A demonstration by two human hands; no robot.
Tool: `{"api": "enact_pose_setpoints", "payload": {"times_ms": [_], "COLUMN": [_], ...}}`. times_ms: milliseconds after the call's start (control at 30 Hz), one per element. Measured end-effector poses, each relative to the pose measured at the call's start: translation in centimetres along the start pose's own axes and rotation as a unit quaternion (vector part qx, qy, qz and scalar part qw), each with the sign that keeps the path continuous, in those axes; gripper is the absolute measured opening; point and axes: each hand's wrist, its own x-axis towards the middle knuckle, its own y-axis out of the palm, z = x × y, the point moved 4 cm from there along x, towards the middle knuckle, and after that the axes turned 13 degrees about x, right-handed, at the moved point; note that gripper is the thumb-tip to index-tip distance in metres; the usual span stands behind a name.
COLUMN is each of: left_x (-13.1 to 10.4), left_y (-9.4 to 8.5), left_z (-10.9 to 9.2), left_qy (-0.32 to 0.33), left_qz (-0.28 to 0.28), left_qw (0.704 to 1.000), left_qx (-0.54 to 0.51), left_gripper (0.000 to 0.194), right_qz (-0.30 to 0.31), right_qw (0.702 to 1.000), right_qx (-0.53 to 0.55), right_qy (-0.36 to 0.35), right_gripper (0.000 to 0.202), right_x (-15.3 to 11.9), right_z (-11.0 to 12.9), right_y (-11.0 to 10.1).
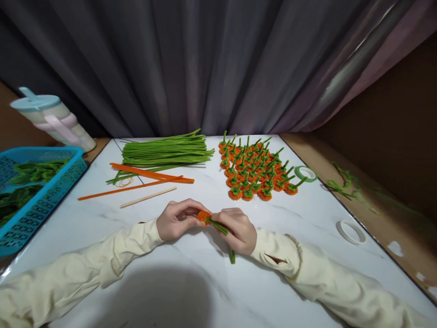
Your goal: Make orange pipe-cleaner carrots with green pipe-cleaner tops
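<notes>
My left hand pinches a small orange pipe-cleaner ornament between thumb and fingertips, low over the front middle of the table. A green pipe-cleaner stem sticks out of its green centre toward my right hand. The fingers of that hand are closed on the green stem, right beside the ornament. Below the right palm another green end shows; whether it belongs to the same piece is hidden. Beyond the right hand stand several finished-looking orange ornaments with green stems pointing up.
Green pipe cleaners lie bundled at the back, with orange pipe cleaners and a wooden stick before them. Green tape and a white tape roll lie right. A blue basket and a tumbler stand left.
</notes>
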Motion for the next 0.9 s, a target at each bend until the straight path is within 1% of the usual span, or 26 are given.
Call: {"api": "enact_pose_setpoints", "payload": {"times_ms": [167, 300, 367, 433, 500, 533, 567, 600, 667, 700, 767, 800, 833, 900], "left_x": [0.1, -0.2, -0.5, -0.6, -0.5, -0.4, -0.2, 0.0, 0.4, 0.6, 0.8, 0.8, 0.8, 0.8], "left_y": [-0.1, 0.0, 0.0, 0.1, 0.1, 0.1, 0.1, 0.1, 0.2, 0.2, 0.3, 0.4, 0.4, 0.5], "left_z": [0.0, 0.0, 0.0, -0.1, 0.0, 0.1, 0.2, 0.4, 0.8, 0.9, 1.2, 1.3, 1.3, 1.4], "left_qy": [-0.004, 0.017, 0.038, 0.053, 0.037, 0.016, -0.012, -0.044, -0.111, -0.139, -0.180, -0.191, -0.198, -0.205], "left_qz": [-0.013, -0.002, -0.008, -0.020, -0.022, -0.020, -0.017, -0.012, 0.001, 0.008, 0.019, 0.023, 0.025, 0.031], "left_qw": [1.000, 0.997, 0.994, 0.990, 0.992, 0.995, 0.998, 0.999, 0.991, 0.984, 0.971, 0.966, 0.964, 0.960], "left_qx": [0.020, 0.072, 0.102, 0.126, 0.119, 0.095, 0.060, 0.016, -0.073, -0.110, -0.157, -0.170, -0.178, -0.186], "left_gripper": [0.017, 0.018, 0.019, 0.020, 0.019, 0.018, 0.018, 0.019, 0.022, 0.024, 0.029, 0.031, 0.032, 0.033], "right_qz": [-0.020, -0.025, -0.031, -0.042, -0.047, -0.053, -0.063, -0.081, -0.114, -0.114, -0.067, -0.034, -0.006, 0.019], "right_qw": [0.999, 0.997, 0.991, 0.970, 0.943, 0.936, 0.938, 0.949, 0.979, 0.990, 0.995, 0.991, 0.985, 0.974], "right_qx": [-0.004, 0.005, 0.049, 0.120, 0.186, 0.200, 0.199, 0.180, 0.100, 0.049, -0.053, -0.098, -0.136, -0.189], "right_qy": [0.031, 0.077, 0.124, 0.206, 0.273, 0.284, 0.276, 0.246, 0.135, 0.070, -0.045, -0.082, -0.104, -0.122], "right_gripper": [0.013, 0.011, 0.015, 0.018, 0.021, 0.021, 0.020, 0.016, 0.014, 0.018, 0.025, 0.027, 0.027, 0.023], "right_x": [-0.1, 0.0, 0.0, -0.1, -0.2, -0.2, -0.1, 0.1, 0.6, 0.8, 1.1, 1.2, 1.2, 1.2], "right_z": [0.0, 0.2, 0.1, -0.2, -0.4, -0.4, -0.3, -0.2, 0.5, 0.9, 1.4, 1.5, 1.4, 1.2], "right_y": [0.1, 0.2, 0.3, 0.4, 0.6, 0.5, 0.2, -0.3, -1.5, -1.9, -2.1, -2.0, -1.8, -1.5]}}
